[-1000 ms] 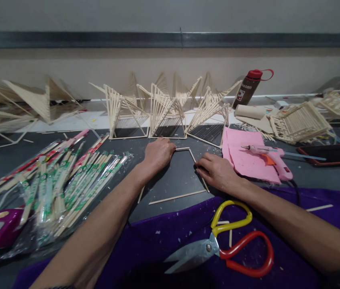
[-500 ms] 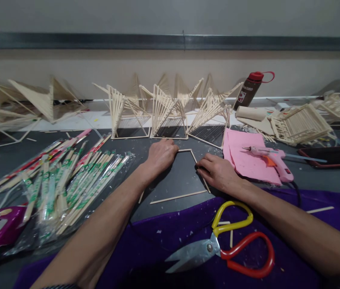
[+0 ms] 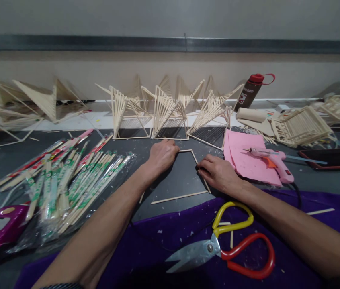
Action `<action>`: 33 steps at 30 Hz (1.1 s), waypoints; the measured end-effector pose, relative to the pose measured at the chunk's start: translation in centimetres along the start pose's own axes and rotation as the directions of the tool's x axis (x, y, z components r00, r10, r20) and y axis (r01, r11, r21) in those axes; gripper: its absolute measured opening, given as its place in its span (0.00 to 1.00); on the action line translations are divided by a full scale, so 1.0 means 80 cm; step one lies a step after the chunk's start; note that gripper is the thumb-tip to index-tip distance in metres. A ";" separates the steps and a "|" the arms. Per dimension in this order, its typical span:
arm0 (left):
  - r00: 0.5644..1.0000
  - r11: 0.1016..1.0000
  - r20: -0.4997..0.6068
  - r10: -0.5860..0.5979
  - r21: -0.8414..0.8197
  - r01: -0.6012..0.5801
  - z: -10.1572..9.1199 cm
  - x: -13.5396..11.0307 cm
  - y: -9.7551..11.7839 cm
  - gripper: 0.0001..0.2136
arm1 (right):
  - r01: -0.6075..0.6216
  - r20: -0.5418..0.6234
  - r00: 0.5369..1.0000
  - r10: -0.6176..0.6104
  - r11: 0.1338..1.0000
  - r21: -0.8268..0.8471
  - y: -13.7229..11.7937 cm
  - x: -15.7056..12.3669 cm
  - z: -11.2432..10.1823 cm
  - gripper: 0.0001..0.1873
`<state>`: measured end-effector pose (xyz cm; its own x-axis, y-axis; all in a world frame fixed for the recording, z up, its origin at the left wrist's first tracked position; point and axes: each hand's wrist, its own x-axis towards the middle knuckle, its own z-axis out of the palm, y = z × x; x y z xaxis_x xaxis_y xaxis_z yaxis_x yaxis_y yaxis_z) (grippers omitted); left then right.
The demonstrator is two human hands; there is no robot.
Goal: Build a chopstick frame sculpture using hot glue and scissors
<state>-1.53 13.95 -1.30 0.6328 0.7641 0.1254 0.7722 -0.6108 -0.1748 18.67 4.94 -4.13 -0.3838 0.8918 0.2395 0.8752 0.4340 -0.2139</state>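
A square frame of thin wooden sticks (image 3: 179, 196) lies flat on the dark table in front of me. My left hand (image 3: 161, 155) rests curled over its far left corner, fingers closed down on the sticks. My right hand (image 3: 217, 172) presses on the frame's right side stick, fingers bent and together. Both forearms reach out over a purple cloth (image 3: 308, 204).
Scissors with yellow and red handles (image 3: 218, 245) lie on the cloth. A pink glue gun (image 3: 274, 160) sits on pink paper (image 3: 244, 158) at the right. Wrapped chopstick packs (image 3: 67, 180) spread at left. Finished stick structures (image 3: 164, 110) line the back; a bottle (image 3: 250, 90), a phone (image 3: 332, 156).
Both hands stay in place on the stick frame. Only the camera view has shifted slightly.
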 end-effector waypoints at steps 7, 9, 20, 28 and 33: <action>1.000 1.000 0.007 -0.012 -0.013 0.012 -0.002 0.000 0.002 0.14 | -0.004 0.013 1.000 0.004 1.000 -0.011 -0.001 0.001 -0.001 0.12; 1.000 1.000 0.007 -0.008 -0.006 0.008 -0.002 0.000 0.003 0.14 | -0.002 0.015 1.000 0.002 1.000 -0.013 -0.001 0.001 -0.001 0.12; 1.000 0.999 0.017 0.021 0.030 -0.022 -0.007 0.000 0.008 0.14 | 0.015 -0.008 1.000 -0.015 1.000 -0.015 0.000 0.001 0.002 0.11; 0.998 0.998 0.034 0.055 0.023 -0.056 -0.009 0.000 0.010 0.14 | 0.011 0.000 1.000 -0.011 1.000 -0.023 -0.002 0.002 0.001 0.11; 0.997 0.997 0.034 0.070 0.018 -0.071 -0.009 -0.001 0.008 0.14 | 0.004 0.003 1.000 -0.004 0.999 -0.032 -0.003 0.001 0.001 0.10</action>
<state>-1.01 13.33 -0.71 0.6829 0.7262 0.0795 0.7245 -0.6594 -0.2005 18.39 4.93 -4.17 -0.3883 0.8905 0.2371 0.8825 0.4335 -0.1827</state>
